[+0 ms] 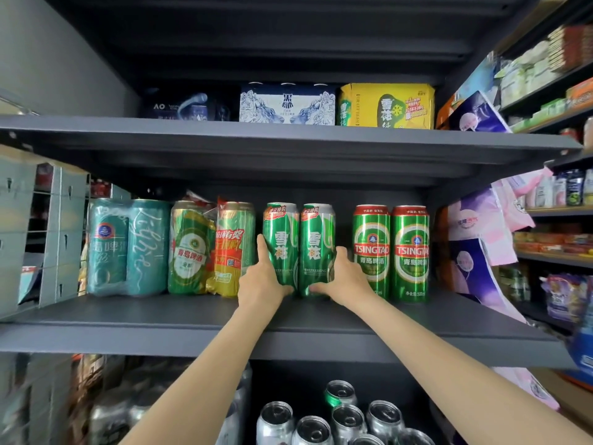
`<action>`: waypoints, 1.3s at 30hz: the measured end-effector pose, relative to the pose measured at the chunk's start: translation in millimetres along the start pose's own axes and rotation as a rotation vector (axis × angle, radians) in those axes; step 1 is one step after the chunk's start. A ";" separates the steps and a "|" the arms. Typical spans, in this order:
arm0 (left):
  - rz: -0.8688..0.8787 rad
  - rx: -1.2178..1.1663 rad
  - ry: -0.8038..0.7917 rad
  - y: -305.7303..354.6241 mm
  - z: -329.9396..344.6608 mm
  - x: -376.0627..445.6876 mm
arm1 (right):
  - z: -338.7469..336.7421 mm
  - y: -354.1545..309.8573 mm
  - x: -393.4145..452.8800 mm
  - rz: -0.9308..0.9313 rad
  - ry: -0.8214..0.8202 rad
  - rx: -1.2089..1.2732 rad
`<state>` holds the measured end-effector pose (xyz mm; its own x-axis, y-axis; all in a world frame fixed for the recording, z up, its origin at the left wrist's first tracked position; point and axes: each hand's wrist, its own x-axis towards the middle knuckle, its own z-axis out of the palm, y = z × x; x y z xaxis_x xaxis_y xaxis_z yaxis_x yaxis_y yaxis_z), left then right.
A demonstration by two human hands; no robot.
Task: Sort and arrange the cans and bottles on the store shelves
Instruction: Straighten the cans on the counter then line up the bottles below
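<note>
Hands on two green snow-brand cans, middle shelf (288, 316). Left hand (261, 277) wrapped round the lower half of the left can (280, 242), thumb up its side, fingers curled under at the base. Right hand (341, 277) gripping the right can (317, 245) the same way from the other side. Both cans upright, touching each other, labels facing out, standing on the shelf or just off it; hard to say which.

Judged from the layout, well along on this shelf:
- two Tsingtao cans (391, 252) upright just to the right, labels forward, small gap from the held pair
- wrapped green-and-yellow pack (211, 248) just to the left, slightly crooked
- wrapped teal pack (128, 248) at the far left, upright

Still open, as a guess: held pair probably needs nudging into line with the neighbours and letting go; row sits deep, with bare shelf in front. Crooked pack could use squaring.

Upper shelf (288, 133) carrying boxed multipacks (287, 104), neatly fronted. Lower level holding loose silver cans (321, 419), seen from above, clustered without clear order; likely the bulk of what remains. No bottles clearly visible.
</note>
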<state>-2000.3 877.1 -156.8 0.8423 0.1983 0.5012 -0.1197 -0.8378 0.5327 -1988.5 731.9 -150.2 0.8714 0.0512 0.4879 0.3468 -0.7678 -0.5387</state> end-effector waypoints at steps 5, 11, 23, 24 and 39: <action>-0.040 0.074 0.036 3.1 0.5 -5.6 | 0.7 2.1 2.1 0.009 -0.043 0.041; -0.009 0.166 0.054 6.8 -2.3 -10.7 | 5.1 -3.9 -4.2 0.000 0.020 -0.127; 0.163 0.261 0.190 41.2 10.2 -17.5 | -101.5 56.0 -22.0 0.247 0.364 0.134; 0.127 0.261 0.159 44.2 15.8 -17.7 | -99.3 66.2 -20.6 0.295 0.253 0.260; 0.038 0.193 0.086 41.0 28.8 -8.8 | -56.9 69.2 7.1 0.255 0.083 0.188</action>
<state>-1997.5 826.4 -159.1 0.7899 0.2004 0.5796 -0.0409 -0.9258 0.3759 -1978.1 642.8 -144.9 0.9098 -0.1859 0.3710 0.1856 -0.6173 -0.7645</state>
